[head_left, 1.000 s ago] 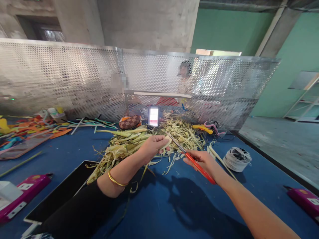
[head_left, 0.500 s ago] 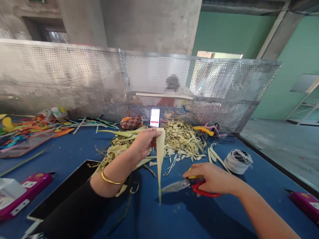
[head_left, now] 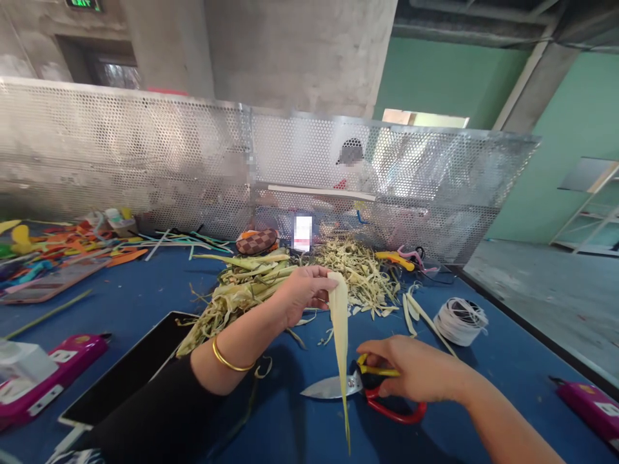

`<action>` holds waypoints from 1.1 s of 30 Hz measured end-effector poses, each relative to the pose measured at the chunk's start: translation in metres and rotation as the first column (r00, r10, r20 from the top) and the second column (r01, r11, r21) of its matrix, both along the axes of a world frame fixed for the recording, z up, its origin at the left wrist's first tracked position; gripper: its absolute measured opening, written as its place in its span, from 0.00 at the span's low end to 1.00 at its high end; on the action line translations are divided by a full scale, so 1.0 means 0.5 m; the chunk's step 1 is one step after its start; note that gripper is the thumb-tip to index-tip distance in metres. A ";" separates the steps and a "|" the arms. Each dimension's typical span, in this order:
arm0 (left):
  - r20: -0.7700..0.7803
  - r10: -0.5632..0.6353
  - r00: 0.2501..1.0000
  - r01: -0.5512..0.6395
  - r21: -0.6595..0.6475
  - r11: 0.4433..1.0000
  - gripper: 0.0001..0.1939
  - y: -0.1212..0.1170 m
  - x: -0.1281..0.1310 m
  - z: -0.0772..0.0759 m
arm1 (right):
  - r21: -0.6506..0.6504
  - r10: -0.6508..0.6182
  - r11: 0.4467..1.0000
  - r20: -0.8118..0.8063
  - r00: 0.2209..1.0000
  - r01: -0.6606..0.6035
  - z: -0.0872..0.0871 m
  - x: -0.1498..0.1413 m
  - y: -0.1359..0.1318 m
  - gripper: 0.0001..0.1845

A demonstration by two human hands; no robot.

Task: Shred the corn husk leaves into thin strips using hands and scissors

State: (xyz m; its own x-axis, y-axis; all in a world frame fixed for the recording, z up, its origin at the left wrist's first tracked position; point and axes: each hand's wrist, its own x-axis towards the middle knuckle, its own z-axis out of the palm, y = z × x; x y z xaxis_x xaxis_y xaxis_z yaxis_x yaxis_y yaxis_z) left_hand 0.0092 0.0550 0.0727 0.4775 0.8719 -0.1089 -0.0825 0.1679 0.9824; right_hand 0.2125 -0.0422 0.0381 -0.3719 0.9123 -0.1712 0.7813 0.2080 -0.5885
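Long pale-cream husk strip (head_left: 340, 322) hanging from the left hand (head_left: 309, 293), its lower part crossing the blades of the red-and-yellow-handled metal scissors (head_left: 354, 384).

The left fingers pinch the strip's broad top and the right hand (head_left: 416, 370) grasps the scissors' handles, above the blue tabletop (head_left: 464, 422); if that pinch slackened, the limp strip could slip or twist, and blades meeting it askew could fray or tear it (thin fibre probably splits lengthwise). Whether blade and strip touch I cannot tell, nor whether the blades are parted; the right fingers partly hide the handle loops. The magenta power strip (head_left: 587, 399) is cut off at the right edge, and the person behind the perforated metal screen (head_left: 309, 151) is blurred.
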 end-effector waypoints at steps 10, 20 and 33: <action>-0.040 -0.036 0.999 0.039 0.095 0.995 0.06 -0.012 0.013 -0.018 | -0.212 -0.326 0.943 -0.750 0.576 0.258 0.041 -0.067 0.100 0.23; -0.193 0.036 0.981 0.005 0.209 0.978 0.05 0.011 0.027 -0.052 | -0.254 -0.421 0.885 -0.795 0.437 0.390 0.004 -0.088 0.111 0.16; -0.163 0.028 0.986 -0.001 0.166 0.986 0.11 -0.011 0.030 -0.051 | -0.311 -0.440 0.863 -0.850 0.289 0.399 -0.001 -0.099 0.104 0.18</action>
